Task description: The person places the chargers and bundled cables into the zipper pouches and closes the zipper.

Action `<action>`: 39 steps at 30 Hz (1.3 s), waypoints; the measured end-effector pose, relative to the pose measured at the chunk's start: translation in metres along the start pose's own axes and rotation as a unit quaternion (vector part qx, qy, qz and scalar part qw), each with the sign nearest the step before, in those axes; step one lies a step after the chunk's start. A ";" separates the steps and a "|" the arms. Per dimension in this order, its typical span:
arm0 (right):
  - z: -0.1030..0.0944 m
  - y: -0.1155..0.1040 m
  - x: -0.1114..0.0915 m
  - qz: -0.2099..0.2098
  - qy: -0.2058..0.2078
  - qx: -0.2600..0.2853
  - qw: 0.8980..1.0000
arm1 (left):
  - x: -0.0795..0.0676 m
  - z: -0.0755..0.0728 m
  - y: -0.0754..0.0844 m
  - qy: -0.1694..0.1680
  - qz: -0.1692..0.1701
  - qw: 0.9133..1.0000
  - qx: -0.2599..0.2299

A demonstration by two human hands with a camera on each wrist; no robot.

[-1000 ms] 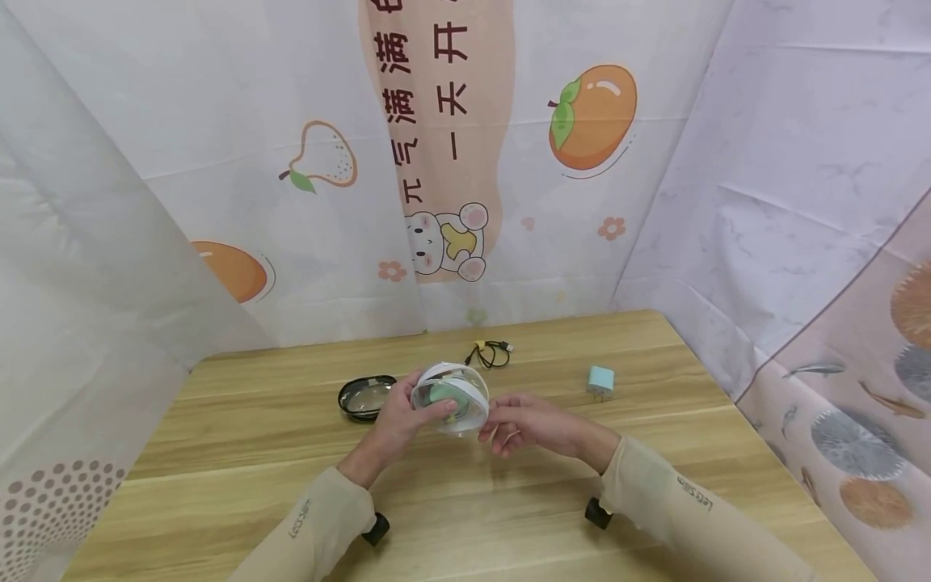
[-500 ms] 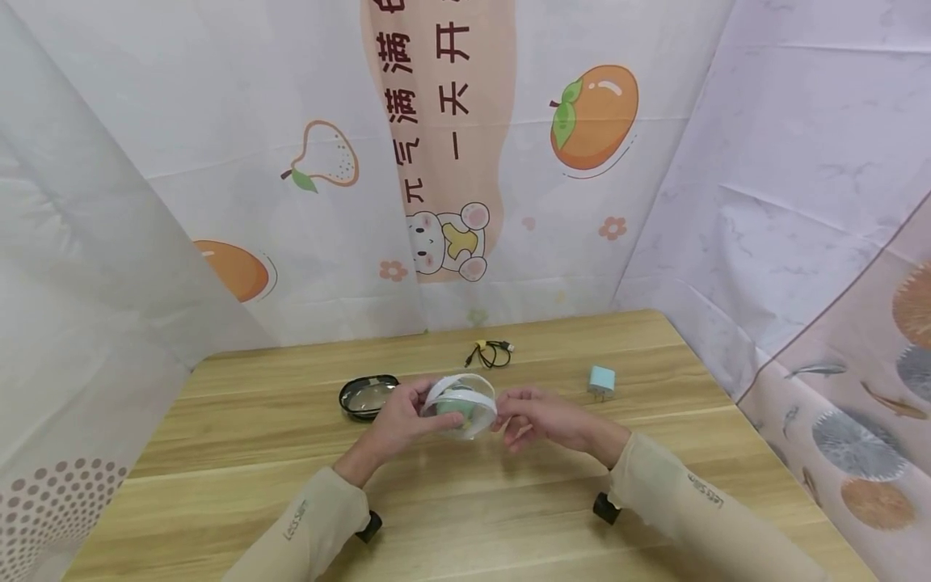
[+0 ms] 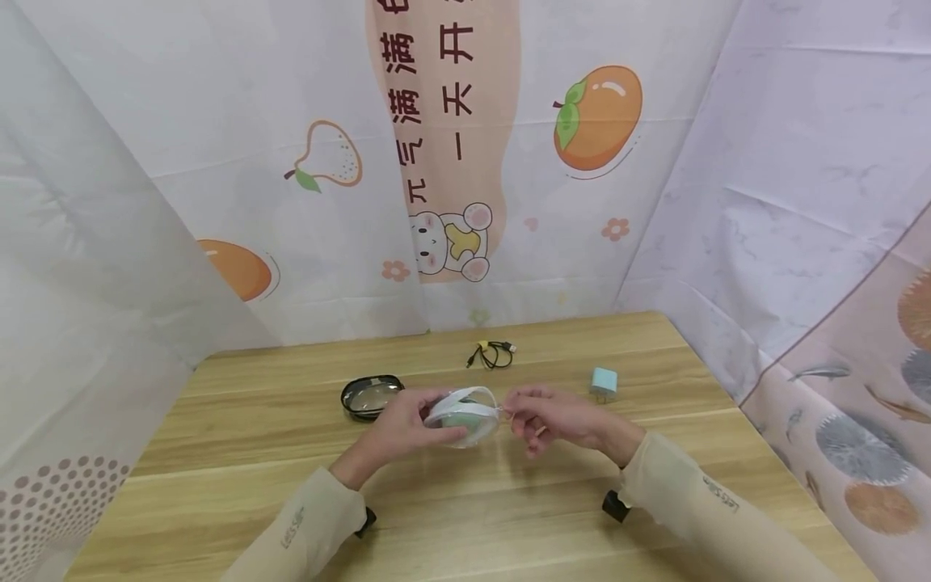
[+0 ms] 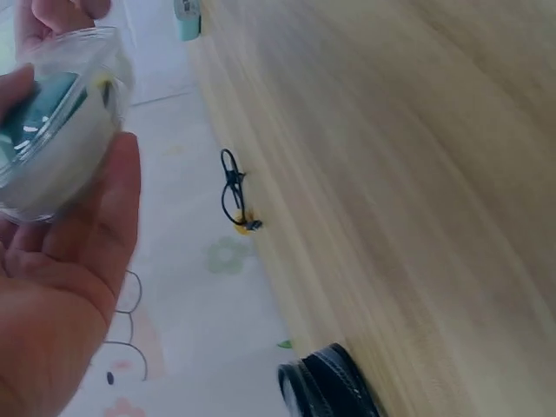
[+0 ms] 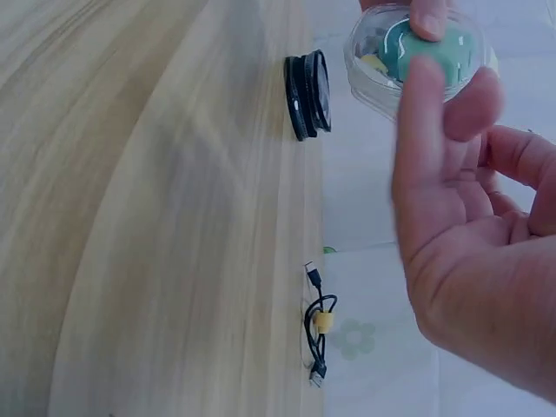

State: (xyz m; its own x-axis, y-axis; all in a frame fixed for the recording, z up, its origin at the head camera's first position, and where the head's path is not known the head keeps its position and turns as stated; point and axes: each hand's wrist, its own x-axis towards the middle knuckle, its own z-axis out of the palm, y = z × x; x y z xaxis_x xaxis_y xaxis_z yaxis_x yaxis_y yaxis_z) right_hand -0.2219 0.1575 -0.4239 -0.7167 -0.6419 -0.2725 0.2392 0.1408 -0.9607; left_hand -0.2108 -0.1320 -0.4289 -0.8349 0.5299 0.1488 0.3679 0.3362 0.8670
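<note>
A small clear pouch point(image 3: 480, 435) with a white zipper band is held up over the table by my left hand point(image 3: 406, 427), thumb on the near side and fingers behind. Inside it lies a rounded green item point(image 3: 461, 420); something yellow shows beside it in the right wrist view. My right hand point(image 3: 558, 422) is at the pouch's right end, thumb and forefinger pinching what looks like its zipper pull point(image 3: 503, 410). Whether the zipper is fully closed cannot be made out. The left wrist view shows the pouch point(image 4: 65, 169) lying across the left fingers.
Behind the left hand sits a black-rimmed clear case point(image 3: 369, 398). A coiled black USB cable point(image 3: 494, 354) with a yellow tie lies at the back. To the right is a light blue charger plug point(image 3: 604, 381). Printed cloth hangs behind the table point(image 3: 465, 517).
Both hands have shifted slightly right, the pouch tilting flatter in the left. The white bands stand closer together, and the right hand has drawn a little away from the pouch's edge.
</note>
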 end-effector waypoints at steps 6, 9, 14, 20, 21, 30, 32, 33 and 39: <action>0.005 0.004 0.006 -0.005 0.036 -0.017 0.999 | 0.005 0.006 0.004 -0.004 0.043 0.993 0.114; 0.006 0.008 0.009 -0.003 0.042 -0.011 0.999 | 0.004 0.009 0.003 -0.006 0.048 0.991 0.128; 0.007 0.014 0.009 0.006 0.031 -0.001 1.000 | 0.001 0.013 -0.004 -0.007 0.025 0.993 0.113; 0.008 0.010 0.008 0.007 0.029 0.059 0.998 | -0.004 0.020 -0.006 0.036 -0.025 0.999 0.011; 0.009 0.008 0.008 0.005 0.029 0.073 0.997 | -0.005 0.021 -0.005 0.049 -0.030 0.998 -0.020; 0.017 -0.001 0.006 -0.032 -0.016 0.190 0.981 | -0.014 0.038 0.007 0.133 0.042 0.983 -0.117; 0.019 0.000 0.006 -0.037 -0.030 0.195 0.980 | -0.016 0.040 0.009 0.144 0.056 0.982 -0.113; 0.019 0.000 0.006 -0.036 -0.034 0.195 0.980 | -0.017 0.040 0.011 0.150 0.062 0.981 -0.110; 0.022 0.001 0.007 -0.033 -0.033 0.163 0.986 | -0.020 0.039 0.016 0.180 0.062 0.978 -0.085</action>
State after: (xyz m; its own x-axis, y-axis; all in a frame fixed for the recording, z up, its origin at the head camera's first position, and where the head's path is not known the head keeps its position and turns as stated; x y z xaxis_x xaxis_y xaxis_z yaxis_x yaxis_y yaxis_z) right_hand -0.2119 0.1366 -0.4251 -0.6965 -0.6904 -0.1955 0.3986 -0.1457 -0.9055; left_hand -0.1718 -0.1068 -0.4366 -0.8895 0.2398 0.3889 0.4276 0.1369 0.8936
